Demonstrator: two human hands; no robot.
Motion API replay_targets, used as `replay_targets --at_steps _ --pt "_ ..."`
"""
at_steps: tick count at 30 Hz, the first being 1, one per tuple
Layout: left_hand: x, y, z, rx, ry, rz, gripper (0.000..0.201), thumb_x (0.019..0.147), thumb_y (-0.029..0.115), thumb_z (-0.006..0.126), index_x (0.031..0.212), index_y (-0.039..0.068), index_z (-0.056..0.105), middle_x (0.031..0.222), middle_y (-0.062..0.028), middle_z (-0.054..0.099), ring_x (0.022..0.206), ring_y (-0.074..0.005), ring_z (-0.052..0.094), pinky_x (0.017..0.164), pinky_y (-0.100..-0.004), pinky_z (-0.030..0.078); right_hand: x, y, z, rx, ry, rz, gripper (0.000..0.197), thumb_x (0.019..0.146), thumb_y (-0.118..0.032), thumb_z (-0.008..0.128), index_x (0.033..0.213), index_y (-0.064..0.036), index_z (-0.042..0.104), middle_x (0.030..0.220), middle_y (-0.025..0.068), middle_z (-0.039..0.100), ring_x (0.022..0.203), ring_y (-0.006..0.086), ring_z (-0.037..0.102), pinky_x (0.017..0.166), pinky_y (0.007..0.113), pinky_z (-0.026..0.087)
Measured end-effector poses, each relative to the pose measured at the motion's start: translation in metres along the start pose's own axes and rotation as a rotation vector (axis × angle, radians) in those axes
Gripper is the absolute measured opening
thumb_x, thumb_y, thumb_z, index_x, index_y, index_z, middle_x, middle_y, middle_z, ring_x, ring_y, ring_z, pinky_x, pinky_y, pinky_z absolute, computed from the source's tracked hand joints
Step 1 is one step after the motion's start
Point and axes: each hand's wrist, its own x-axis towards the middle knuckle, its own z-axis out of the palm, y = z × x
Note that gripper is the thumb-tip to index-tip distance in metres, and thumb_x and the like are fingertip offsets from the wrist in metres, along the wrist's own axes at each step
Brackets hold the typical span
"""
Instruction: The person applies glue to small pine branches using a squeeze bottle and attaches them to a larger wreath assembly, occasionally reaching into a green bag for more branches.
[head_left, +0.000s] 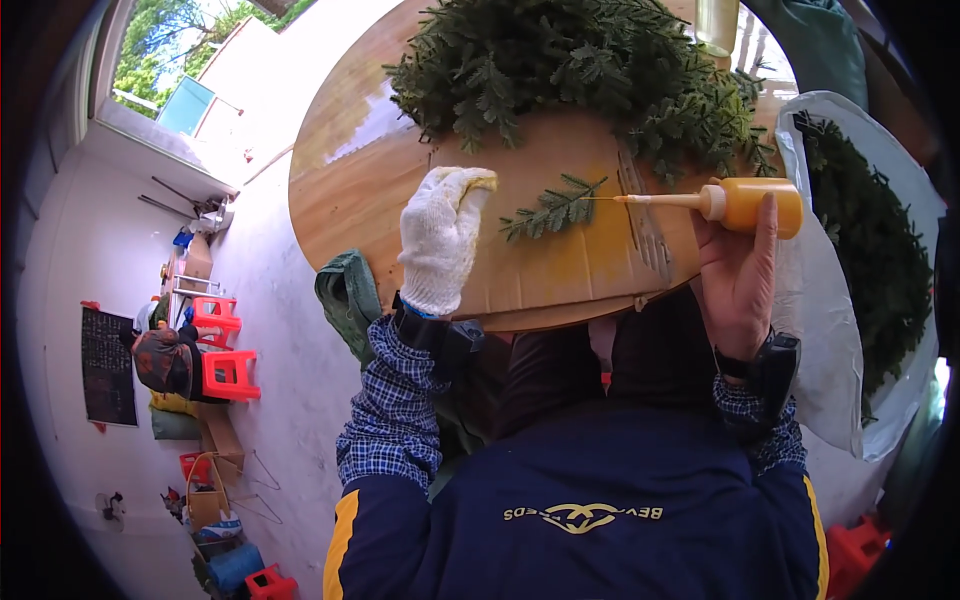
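Note:
My left hand (442, 240), in a white knitted glove with yellow stains at the fingertips, is raised over the table's near left part with its fingers curled together. Whether anything small is pinched in it, I cannot make out. My bare right hand (742, 275) grips a squeeze bottle (755, 206) of yellow-orange liquid, tilted flat with its long nozzle pointing left. A thin yellow strand runs from the nozzle tip to a small green fir sprig (552, 212). The sprig lies between my hands on a yellow-stained cardboard sheet (540, 275), apart from the glove.
A big heap of green fir sprigs (560, 60) covers the far side of the round wooden table (340, 190). To the right stands a white sack (815, 330) holding more greenery (860, 250). Red stools (230, 375) and another person (165, 360) are at the far left.

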Motion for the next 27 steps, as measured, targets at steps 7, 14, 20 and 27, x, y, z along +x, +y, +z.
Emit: replay_targets --at_steps 7,14,20,27 --pt "-0.014 0.039 -0.005 0.081 -0.076 0.063 0.017 0.072 0.011 0.070 0.089 0.008 0.067 0.090 -0.0078 0.061 0.079 -0.0257 0.060 0.069 -0.0343 0.048 0.006 0.002 0.008 -0.110 -0.003 -0.094 0.035 0.090 -0.027 0.060 0.117 -0.0081 0.048 0.109 0.0095 0.058 0.103 0.0242 0.058 0.091 0.040 0.049" --pt "-0.011 0.034 0.013 0.287 -0.131 0.203 0.033 0.066 0.020 0.075 0.096 0.009 0.067 0.095 -0.0075 0.062 0.098 -0.0267 0.055 0.082 -0.0386 0.044 0.011 0.012 0.014 -0.159 -0.002 -0.108 0.037 0.092 -0.030 0.057 0.116 -0.0044 0.047 0.111 0.0117 0.057 0.105 0.0251 0.057 0.095 0.040 0.046" --pt "-0.013 0.023 0.024 0.355 -0.101 0.162 0.037 0.067 0.023 0.075 0.101 0.009 0.066 0.096 -0.0093 0.062 0.097 -0.0282 0.055 0.083 -0.0390 0.044 0.012 0.019 0.012 -0.137 0.004 -0.083 0.033 0.092 -0.027 0.057 0.116 -0.0080 0.048 0.109 0.0107 0.058 0.103 0.0243 0.058 0.090 0.040 0.050" --pt "-0.015 0.013 0.028 0.308 -0.130 0.097 0.035 0.072 0.026 0.071 0.102 0.009 0.066 0.096 -0.0114 0.063 0.094 -0.0296 0.056 0.082 -0.0397 0.045 0.016 0.024 0.011 -0.171 -0.011 -0.073 0.031 0.091 -0.025 0.058 0.116 -0.0088 0.049 0.109 0.0108 0.059 0.101 0.0234 0.059 0.088 0.039 0.051"
